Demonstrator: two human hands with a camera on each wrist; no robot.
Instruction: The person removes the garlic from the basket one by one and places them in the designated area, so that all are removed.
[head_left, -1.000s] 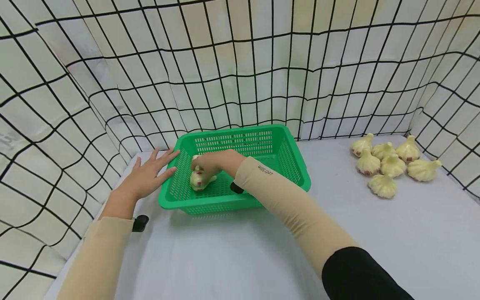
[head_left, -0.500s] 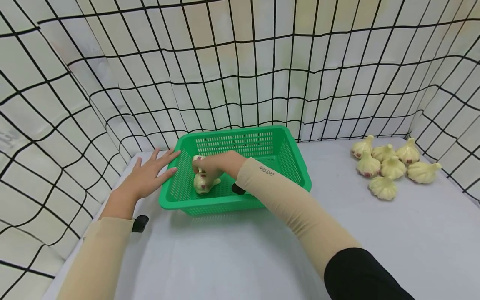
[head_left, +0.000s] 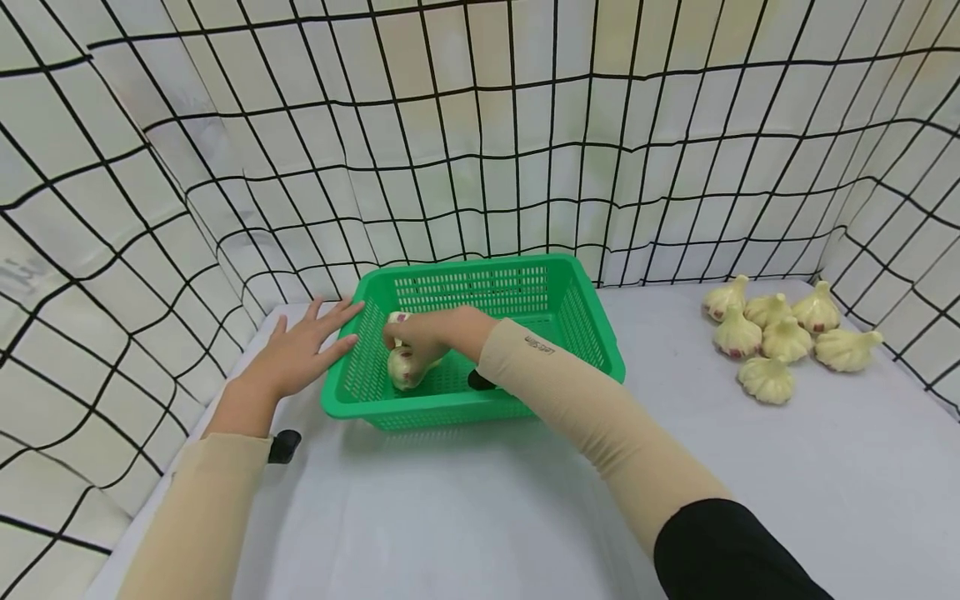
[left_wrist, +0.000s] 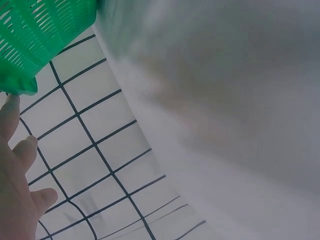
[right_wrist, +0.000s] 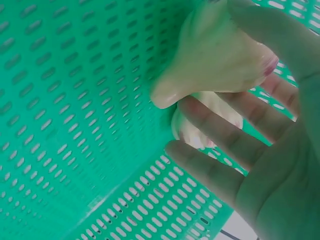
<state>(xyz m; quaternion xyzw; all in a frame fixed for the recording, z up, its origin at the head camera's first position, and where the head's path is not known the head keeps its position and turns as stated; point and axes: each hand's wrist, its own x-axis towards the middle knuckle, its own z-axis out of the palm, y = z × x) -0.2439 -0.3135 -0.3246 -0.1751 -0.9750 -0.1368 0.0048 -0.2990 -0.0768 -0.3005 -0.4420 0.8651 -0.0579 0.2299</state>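
Note:
A garlic bulb [head_left: 404, 369] is in the left part of a green perforated basket [head_left: 420, 403]. My right hand [head_left: 429, 335] reaches down into the basket and holds this bulb between thumb and fingers. In the right wrist view the held garlic bulb [right_wrist: 215, 57] lies across the fingers, its stem pointing left. Behind it sits a second garlic bulb [right_wrist: 209, 120], partly covered by the fingers; its top peeks out past the hand in the head view. My left hand [head_left: 298, 354] lies with spread, straight fingers, their tips touching the basket's left rim.
Several garlic bulbs [head_left: 783, 333] lie grouped on the white table [head_left: 465, 517] at the right. A black wire grid [head_left: 517, 158] with white sheeting behind it closes off the back and both sides, near the basket's far edge.
The garlic bulb under my right hand has shifted slightly right, and its stem is now hidden by the hand. My left hand keeps its place at the rim.

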